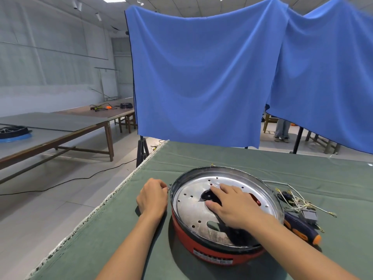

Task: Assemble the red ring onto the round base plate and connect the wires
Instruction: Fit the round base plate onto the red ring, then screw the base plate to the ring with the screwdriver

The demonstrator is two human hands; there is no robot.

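Two hands (pixel 153 197) (pixel 232 207), one red ring (pixel 212 249), one base plate (pixel 193 207), one screwdriver (pixel 302 229).

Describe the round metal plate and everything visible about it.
The round metal plate is shiny, silvery sheet metal, dotted with small holes and cut by larger openings that show black underneath. It lies flat inside the red ring on the green cloth. The right hand rests on it, fingers spread; the left hand is at the ring's outer left edge.
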